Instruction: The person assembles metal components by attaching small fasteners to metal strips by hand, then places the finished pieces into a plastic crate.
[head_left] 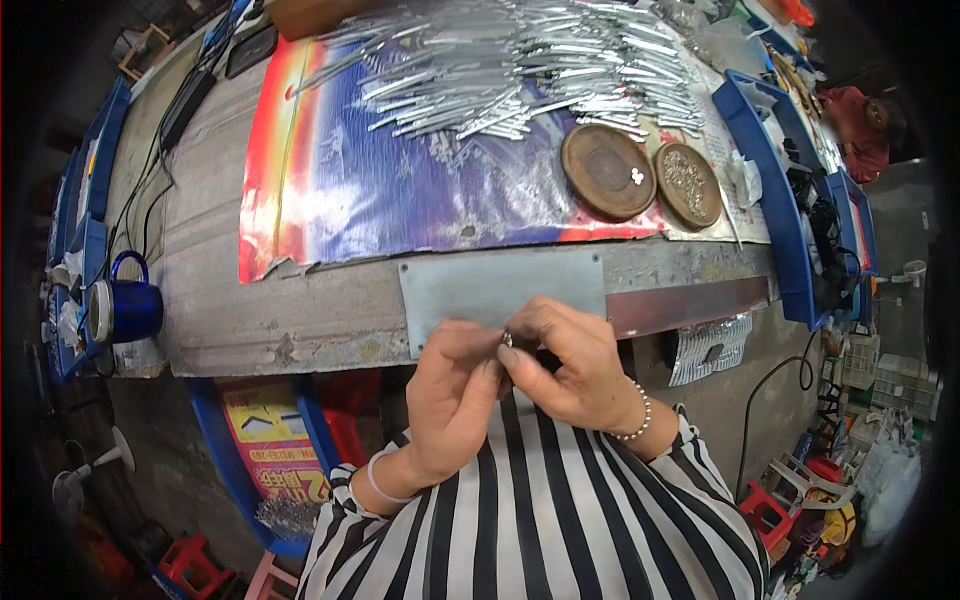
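Observation:
My left hand (450, 395) and my right hand (568, 368) meet in front of my body, just over the table's near edge. Pinched between the thumbs and fingertips is a small shiny metal piece (507, 340); its exact kind is too small to make out. The left fingers are slightly blurred. Behind the hands lies a grey metal plate (500, 285) on the table edge. Farther off, a round wooden dish (600, 180) holds a few small white bits, and a second wooden dish (688, 187) holds many tiny metal parts.
A pile of thin silvery strips (520, 75) covers the far part of a colourful printed sheet (400, 200). Blue bins (765, 180) stand at the right. At the left are a blue mug (135, 310) and black cables (165, 150). Below the table sits a blue-framed tray (215, 425).

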